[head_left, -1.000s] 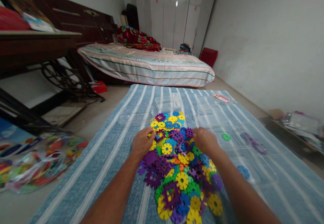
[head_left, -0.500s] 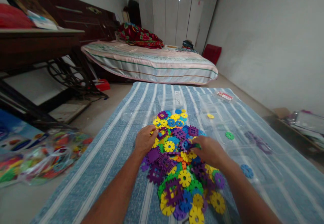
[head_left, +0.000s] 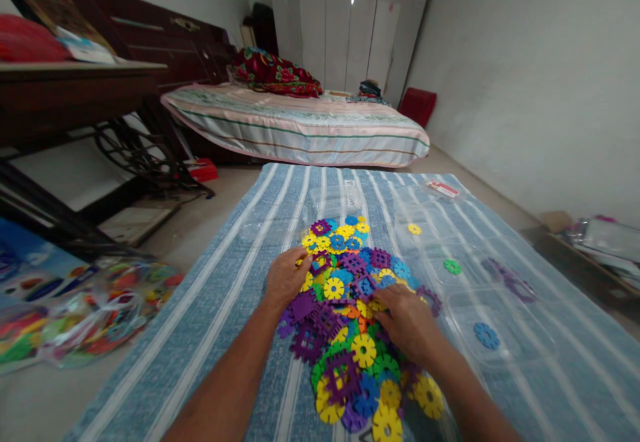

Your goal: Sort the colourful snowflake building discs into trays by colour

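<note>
In the head view, blue cloth with white stripes covers the counter; beyond stand a bed and glossy wardrobe. A heap of flat plastic pieces, notched discs and toothed purple squares, lies mid-counter. The left hand curls at its left edge; the right hand bends over its right side. Whether either grips a piece, I cannot tell. Smooth transparent trays sit rightward.

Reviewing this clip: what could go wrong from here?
The pile of plastic pieces is loose and overlapping, so the right hand, reaching in at its side, might send some sliding. The clear container around the blue piece sits near the right forearm, which could bump it.
</note>
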Demonstrator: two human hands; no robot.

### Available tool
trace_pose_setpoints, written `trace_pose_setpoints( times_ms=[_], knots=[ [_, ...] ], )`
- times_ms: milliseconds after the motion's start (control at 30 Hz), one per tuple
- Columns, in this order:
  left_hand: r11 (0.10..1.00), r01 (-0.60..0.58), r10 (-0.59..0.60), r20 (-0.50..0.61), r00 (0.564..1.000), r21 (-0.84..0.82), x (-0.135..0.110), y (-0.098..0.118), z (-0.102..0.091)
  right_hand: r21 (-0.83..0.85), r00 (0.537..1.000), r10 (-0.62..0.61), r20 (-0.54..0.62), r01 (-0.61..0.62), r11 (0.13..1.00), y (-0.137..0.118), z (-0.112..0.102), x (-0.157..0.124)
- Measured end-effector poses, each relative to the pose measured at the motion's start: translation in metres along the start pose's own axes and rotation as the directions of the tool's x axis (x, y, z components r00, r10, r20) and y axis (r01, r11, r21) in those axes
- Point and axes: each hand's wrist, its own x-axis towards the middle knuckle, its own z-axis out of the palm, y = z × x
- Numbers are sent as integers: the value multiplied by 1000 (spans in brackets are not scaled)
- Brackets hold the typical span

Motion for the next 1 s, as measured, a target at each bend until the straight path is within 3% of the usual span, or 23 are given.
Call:
trace_pose_setpoints(
  times_ms=[500, 767, 1000],
  knots=[
    [1000, 15, -14, 20, 1000, -12, 3, -2, -1, -1, 982, -101, -159, 103, 995, -2, 12, -4],
    [1000, 16, -16, 17, 1000, -14, 4, -2, -1, 201, 931, -102, -352, 181, 963, 14, 14, -13],
    [1000, 17, -17, 8, 1000, -5, 3, -1, -1, 333, 945, -12, -327, 128, 934, 20, 10, -18]
  ],
)
